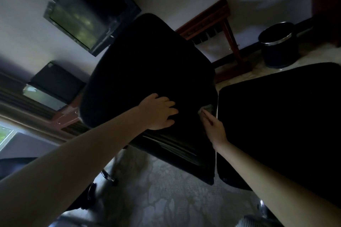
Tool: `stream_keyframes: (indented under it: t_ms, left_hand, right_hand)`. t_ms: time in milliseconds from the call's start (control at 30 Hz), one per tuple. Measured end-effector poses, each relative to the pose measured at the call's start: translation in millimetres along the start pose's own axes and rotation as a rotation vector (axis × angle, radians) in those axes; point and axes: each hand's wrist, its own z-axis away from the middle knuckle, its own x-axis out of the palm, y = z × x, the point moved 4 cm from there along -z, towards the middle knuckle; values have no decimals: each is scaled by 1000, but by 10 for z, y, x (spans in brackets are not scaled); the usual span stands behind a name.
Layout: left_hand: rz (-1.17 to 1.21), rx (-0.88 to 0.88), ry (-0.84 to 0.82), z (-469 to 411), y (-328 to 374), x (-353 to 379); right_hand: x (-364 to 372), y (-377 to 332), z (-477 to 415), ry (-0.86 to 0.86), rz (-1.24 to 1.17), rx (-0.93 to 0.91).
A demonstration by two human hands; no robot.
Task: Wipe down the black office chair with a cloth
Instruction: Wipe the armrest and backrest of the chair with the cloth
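The black office chair [147, 64] fills the middle of the tilted, dim view, its backrest facing me. My left hand [159, 111] rests on the lower backrest with its fingers spread flat on the surface. My right hand [212, 127] reaches to the chair's right edge and holds a small pale cloth [206, 109] against it. The cloth is mostly hidden by my fingers and the dark gap beside the chair.
A second black chair [276, 125] stands close on the right, almost touching the first. A dark wooden table [212, 20] and a black waste bin [278, 44] stand by the white wall behind. Patterned grey carpet [166, 199] lies below, with chair castors [110, 177] on it.
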Motion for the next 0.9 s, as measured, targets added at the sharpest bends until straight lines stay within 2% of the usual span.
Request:
stream_keyframes:
  t_ms: [133, 233, 333, 400, 533, 667, 833, 900]
  left_hand:
    - [-39, -153, 43, 262, -301, -22]
    - [-43, -395, 134, 501, -501, 39]
    - [128, -691, 214, 752, -641, 115]
    - [322, -806, 205, 862, -696, 175]
    - [437, -858, 232, 949, -741, 169]
    - [453, -865, 254, 1019, -738, 195]
    - [405, -881, 249, 1113, -593, 170]
    - [392, -887, 261, 1177, -503, 128]
  right_hand:
    - [381, -436, 65, -166, 167, -198]
    - [716, -722, 271, -290, 318, -411]
    - [941, -872, 438, -323, 456, -573]
    - [1015, -902, 479, -305, 526, -575]
    - [1070, -952, 474, -278, 606, -344]
    - [1079, -997, 522, -261, 496, -376]
    - [989, -1047, 726, -214, 558, -408]
    - [953, -1080, 837, -249, 528, -409]
